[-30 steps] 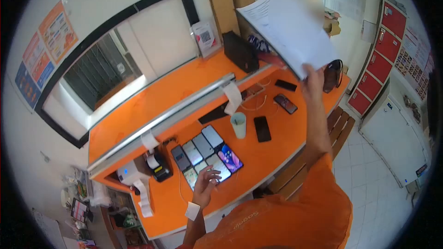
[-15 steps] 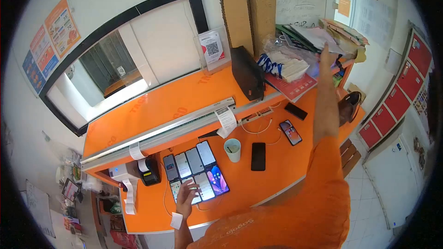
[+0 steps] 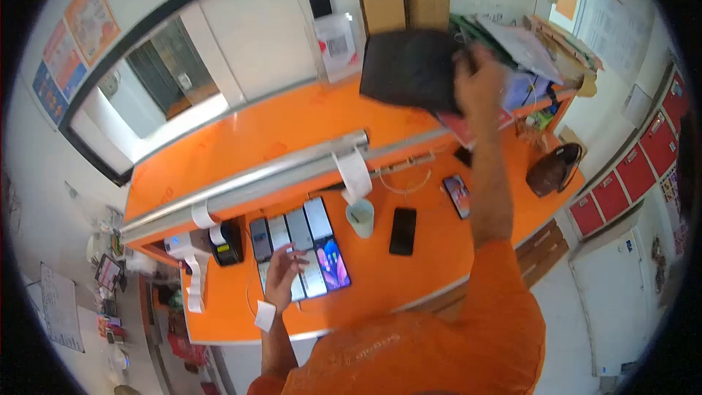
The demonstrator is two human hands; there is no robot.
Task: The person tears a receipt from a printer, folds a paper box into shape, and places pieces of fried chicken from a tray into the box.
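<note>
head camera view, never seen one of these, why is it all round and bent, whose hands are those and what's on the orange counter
This is one picture from a wide fisheye camera worn on a person's head, looking down, so the edges curve. There is no machine: both hands belong to the wearer, who is in an orange shirt. The left hand rests with spread fingers on a block of phones laid side by side on the orange counter. Beside them are a pale cup, a dark phone and a lit phone. The right hand, raised high, has its fingers closed on the edge of a black case.
</note>
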